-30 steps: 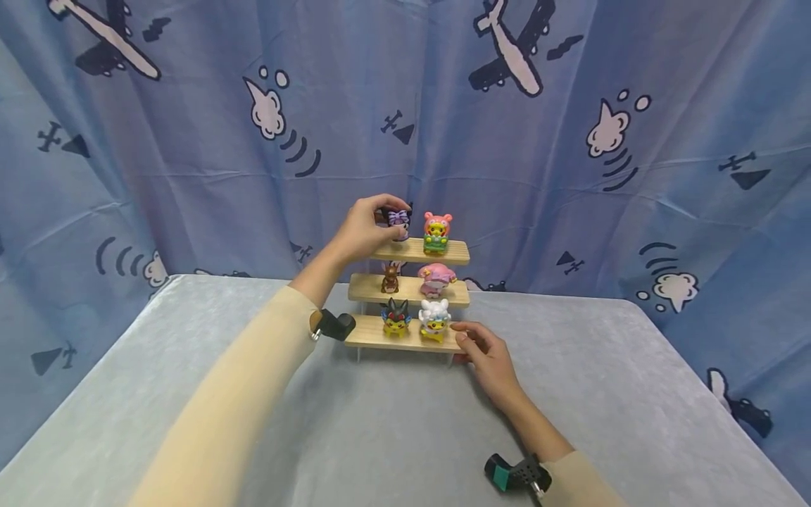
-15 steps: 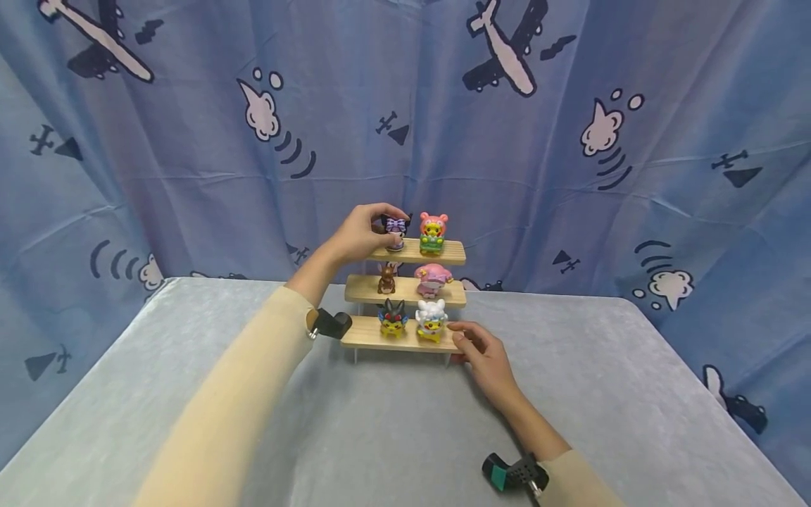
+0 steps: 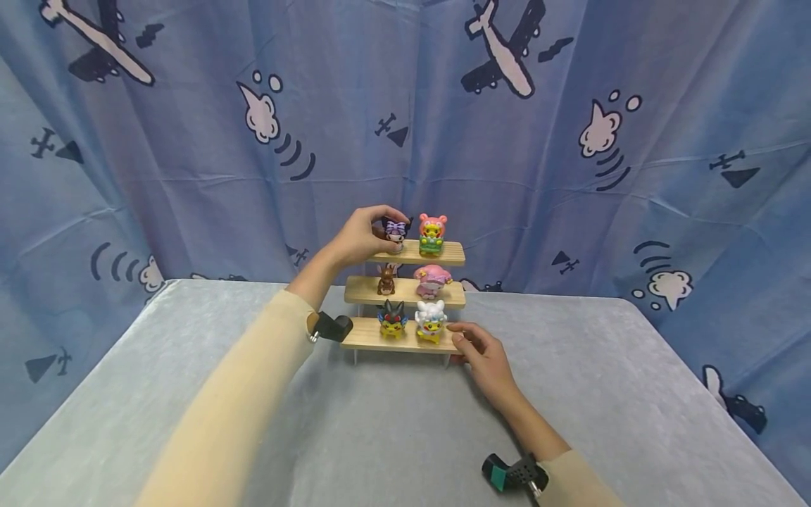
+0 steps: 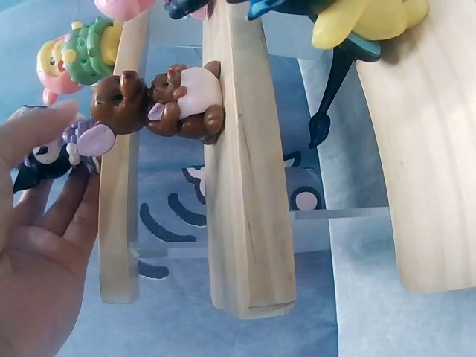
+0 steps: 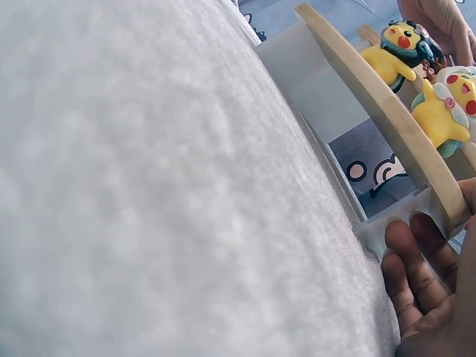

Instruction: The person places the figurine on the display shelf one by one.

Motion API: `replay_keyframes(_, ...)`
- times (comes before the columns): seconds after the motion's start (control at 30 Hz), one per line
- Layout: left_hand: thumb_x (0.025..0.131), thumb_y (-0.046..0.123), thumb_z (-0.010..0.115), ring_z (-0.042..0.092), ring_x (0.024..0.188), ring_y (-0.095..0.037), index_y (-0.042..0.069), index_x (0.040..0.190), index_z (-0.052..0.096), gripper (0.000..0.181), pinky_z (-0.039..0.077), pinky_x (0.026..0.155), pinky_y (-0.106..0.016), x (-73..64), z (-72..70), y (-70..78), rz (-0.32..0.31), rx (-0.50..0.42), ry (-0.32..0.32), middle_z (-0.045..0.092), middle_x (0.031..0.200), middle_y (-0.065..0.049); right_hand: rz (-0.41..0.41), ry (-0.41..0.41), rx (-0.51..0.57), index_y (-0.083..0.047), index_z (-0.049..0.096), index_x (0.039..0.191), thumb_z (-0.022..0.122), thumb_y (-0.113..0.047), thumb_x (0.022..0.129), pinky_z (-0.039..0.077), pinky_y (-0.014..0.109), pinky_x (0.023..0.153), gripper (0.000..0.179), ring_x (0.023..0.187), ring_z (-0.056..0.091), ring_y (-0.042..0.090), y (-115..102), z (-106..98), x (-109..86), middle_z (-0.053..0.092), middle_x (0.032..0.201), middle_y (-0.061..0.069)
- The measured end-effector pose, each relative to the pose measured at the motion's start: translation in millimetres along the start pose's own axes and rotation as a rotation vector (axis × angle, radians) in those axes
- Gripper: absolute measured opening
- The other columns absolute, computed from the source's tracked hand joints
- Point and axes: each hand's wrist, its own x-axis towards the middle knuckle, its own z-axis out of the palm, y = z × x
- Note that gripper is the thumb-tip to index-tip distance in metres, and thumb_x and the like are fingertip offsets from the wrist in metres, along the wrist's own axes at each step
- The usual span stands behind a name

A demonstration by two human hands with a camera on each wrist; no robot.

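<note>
A three-tier wooden display stand (image 3: 455, 252) stands on the table. My left hand (image 3: 362, 238) pinches a black-and-purple figurine (image 3: 395, 231) between thumb and fingers at the left of the top tier. In the left wrist view that figurine (image 4: 50, 158) is partly hidden by the thumb, its base right at the top board. My right hand (image 3: 486, 359) grips the right end of the bottom board, thumb above. Seen from the right wrist, its fingers (image 5: 420, 279) curl below the board beside the clear support (image 5: 387, 227).
Beside the held figurine stands a pink-and-green figurine (image 3: 432, 236). The middle tier bears a brown figurine (image 3: 386, 280) and a pink-hooded one (image 3: 433, 282). On the bottom tier are a black-eared figurine (image 3: 393, 320) and a white-hooded one (image 3: 431, 322). A patterned blue curtain (image 3: 342, 127) hangs behind.
My left hand has come down with the black-and-purple figurine to the top board. The right hand keeps its grip at the bottom board's end. The head view has shifted slightly.
</note>
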Motion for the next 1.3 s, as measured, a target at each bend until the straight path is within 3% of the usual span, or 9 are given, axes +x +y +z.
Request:
replay_keyframes(0.13,0.085,-0.001,0.076,0.068,0.103,-0.028,0.011,0.133,0.063,0.051,0.06,0.084,-0.035,-1.8,-0.3,0.4,0.018,-0.027,0.011,0.063,0.129,-0.016,-0.001,-0.003,0.005,-0.003,0.065,0.126,0.058,-0.022,0.104,0.059,0.025,0.074,0.03,0.085,0.066,0.008,0.2,1.3,1.2,0.065,0.128,0.02)
replay_keyframes(0.4,0.086,0.006,0.078,0.062,0.123,-0.031,0.009,0.133,0.063,0.05,0.057,0.094,-0.042,-7.1,-6.7,4.4,0.052,-0.038,0.062,0.056,0.144,-0.007,-0.014,-0.005,0.008,-0.003,0.065,0.126,0.058,-0.022,0.104,0.06,0.026,0.074,0.03,0.084,0.066,0.009,0.7,2.4,2.7,0.065,0.126,0.02)
replay_keyframes(0.7,0.089,0.012,0.077,0.045,0.143,-0.027,0.01,0.126,0.067,0.039,0.042,0.118,-0.043,-27.6,-14.1,13.1,0.129,-0.03,0.167,0.055,0.145,-0.008,-0.03,-0.01,-0.003,-0.004,0.065,0.126,0.058,-0.024,0.104,0.061,0.027,0.074,0.031,0.084,0.066,0.008,1.5,-1.0,4.8,0.065,0.125,0.021)
replay_keyframes(0.97,0.091,0.013,0.075,0.046,0.142,-0.024,0.007,0.125,0.067,0.035,0.042,0.118,-0.044,-49.8,-26.7,12.1,0.12,-0.01,0.288,0.057,0.144,-0.009,-0.032,-0.007,-0.007,-0.004,0.066,0.126,0.058,-0.022,0.104,0.059,0.025,0.073,0.03,0.083,0.066,0.007,2.2,-0.9,7.7,0.066,0.124,0.021)
replay_keyframes(1.3,0.092,0.011,0.073,0.054,0.134,-0.028,0.005,0.125,0.067,0.034,0.052,0.108,-0.043,-87.7,-38.1,-12.1,0.08,-0.04,0.286,0.059,0.142,-0.012,-0.025,-0.021,-0.002,-0.003,0.065,0.127,0.057,-0.023,0.104,0.06,0.024,0.075,0.032,0.086,0.065,0.004,0.4,-1.9,9.3,0.066,0.127,0.021)
